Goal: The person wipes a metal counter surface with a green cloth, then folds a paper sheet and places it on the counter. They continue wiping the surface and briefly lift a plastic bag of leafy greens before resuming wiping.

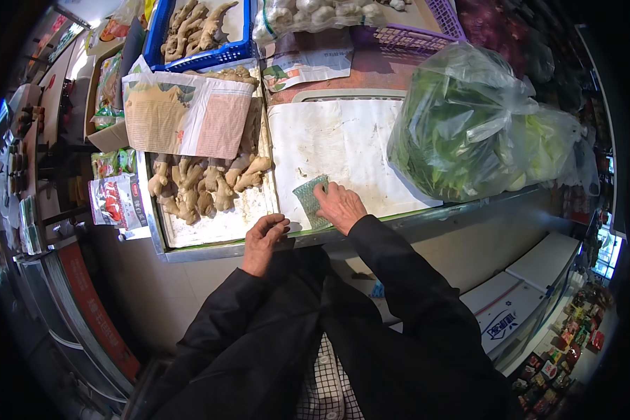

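A green woven cloth (311, 203) lies on the white sheet (341, 142) near the counter's front edge. My right hand (340, 206) is on the cloth's right side, with thumb and fingers gripping it. Left of the cloth, my left hand (265, 239) hovers at the front edge with its fingers loosely curled and holds nothing that shows. Beyond my left hand, ginger roots (210, 184) lie in a white tray (215, 231), partly covered by a sheet of newspaper (189, 115).
A clear plastic bag of leafy greens (451, 126) stands right of the white sheet. Behind are a blue basket (202, 59) with ginger, a bag of garlic (315, 16) and a purple basket (415, 39). The counter's metal edge (399, 233) runs before me.
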### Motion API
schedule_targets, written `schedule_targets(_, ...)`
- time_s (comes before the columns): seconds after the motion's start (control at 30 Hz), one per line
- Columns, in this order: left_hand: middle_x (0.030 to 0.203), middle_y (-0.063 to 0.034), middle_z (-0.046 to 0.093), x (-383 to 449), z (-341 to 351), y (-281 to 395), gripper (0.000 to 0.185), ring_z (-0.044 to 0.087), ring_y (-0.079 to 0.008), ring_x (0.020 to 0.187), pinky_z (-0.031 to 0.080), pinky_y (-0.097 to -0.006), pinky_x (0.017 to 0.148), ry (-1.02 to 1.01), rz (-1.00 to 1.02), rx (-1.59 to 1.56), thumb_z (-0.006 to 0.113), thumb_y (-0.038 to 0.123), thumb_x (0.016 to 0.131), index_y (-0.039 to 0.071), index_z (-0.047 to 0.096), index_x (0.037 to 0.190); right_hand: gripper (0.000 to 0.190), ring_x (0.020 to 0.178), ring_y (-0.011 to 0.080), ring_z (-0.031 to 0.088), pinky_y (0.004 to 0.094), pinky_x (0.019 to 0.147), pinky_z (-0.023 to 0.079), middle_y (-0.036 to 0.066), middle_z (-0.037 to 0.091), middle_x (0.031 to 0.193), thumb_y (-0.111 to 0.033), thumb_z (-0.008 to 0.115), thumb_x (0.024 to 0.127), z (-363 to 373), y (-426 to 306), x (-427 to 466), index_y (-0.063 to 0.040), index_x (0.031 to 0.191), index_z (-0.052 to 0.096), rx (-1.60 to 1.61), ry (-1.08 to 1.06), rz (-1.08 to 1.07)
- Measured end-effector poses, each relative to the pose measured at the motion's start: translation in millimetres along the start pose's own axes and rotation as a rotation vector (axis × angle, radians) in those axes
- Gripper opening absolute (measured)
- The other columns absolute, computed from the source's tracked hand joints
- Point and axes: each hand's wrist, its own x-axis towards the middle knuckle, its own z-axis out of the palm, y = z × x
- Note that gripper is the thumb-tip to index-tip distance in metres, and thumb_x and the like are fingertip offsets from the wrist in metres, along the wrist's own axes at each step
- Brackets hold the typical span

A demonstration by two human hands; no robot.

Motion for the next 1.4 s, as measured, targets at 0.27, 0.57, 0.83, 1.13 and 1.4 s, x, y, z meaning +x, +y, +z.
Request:
schedule_targets(0.27, 0.112, -0.0089, 0.072, 0.5, -8.1, -2.1, 0.028, 0.067, -0.0154, 0.100, 0.051, -0.0270, 0.085, 0.034, -0.007, -0.040, 0.064, 0.012, 0.096, -0.001, 0.063, 0.120, 0.019, 0.086, 0.0367, 0.065, 0.0461, 0.071, 0.054, 0.019, 0.059, 0.091, -0.007, 0.061, 0.090, 7.2, 11.8, 2.7, -0.002, 0.104, 0.049, 0.112, 0.083, -0.105)
schedule_targets(0.57, 0.112, -0.0098, 0.070, 8.2, -15.8, 1.8, 0.027, 0.066, -0.0169, 0.101, 0.052, -0.0284, 0.091, -0.036, 0.029, -0.014, 0.062, 0.007, 0.096, -0.003, 0.062, 0.121, 0.022, 0.087, 0.0411, 0.068, 0.0492, 0.074, 0.054, 0.026, 0.067, 0.090, -0.013, 0.059, 0.086, 16.6, 8.2, 13.7, 0.000, 0.103, 0.052, 0.282, -0.005, 0.245)
schedule_targets(0.83, 0.111, -0.0087, 0.071, -5.1, -11.1, 13.9, 0.027, 0.067, -0.0158, 0.099, 0.050, -0.0270, 0.086, -0.040, 0.048, 0.071, 0.062, 0.007, 0.095, -0.001, 0.063, 0.121, 0.034, 0.063, 0.0220, 0.064, 0.0354, 0.053, 0.051, 0.014, 0.066, 0.081, -0.022, 0.066, 0.088, 8.4, 25.0, -28.9, 0.005, 0.107, 0.057, 1.236, 0.287, 0.565)
schedule_targets(1.13, 0.115, -0.0082, 0.066, -54.9, 83.5, -34.5, 0.036, 0.062, -0.0132, 0.100, 0.050, -0.0258, 0.086, -0.360, -0.150, 0.201, 0.065, 0.017, 0.099, -0.003, 0.057, 0.128, 0.025, 0.060, 0.0099, 0.055, 0.0290, 0.048, 0.044, 0.006, 0.062, 0.080, -0.018, 0.065, 0.093, 49.0, 12.4, -169.4, 0.002, 0.104, 0.056, 1.500, 0.446, 0.572)
schedule_targets(1.4, 0.073, -0.0065, 0.066, 25.1, 121.5, -170.6, 0.016, 0.063, -0.0146, 0.064, 0.049, -0.0288, 0.059, -0.257, 0.060, 0.557, 0.070, 0.011, 0.087, -0.003, 0.063, 0.092, 0.048, 0.090, 0.0366, 0.061, 0.0463, 0.076, 0.047, 0.025, 0.061, 0.098, -0.032, 0.068, 0.090, 121.7, 43.5, -178.0, 0.008, 0.113, 0.053, 1.083, 0.341, 0.791)
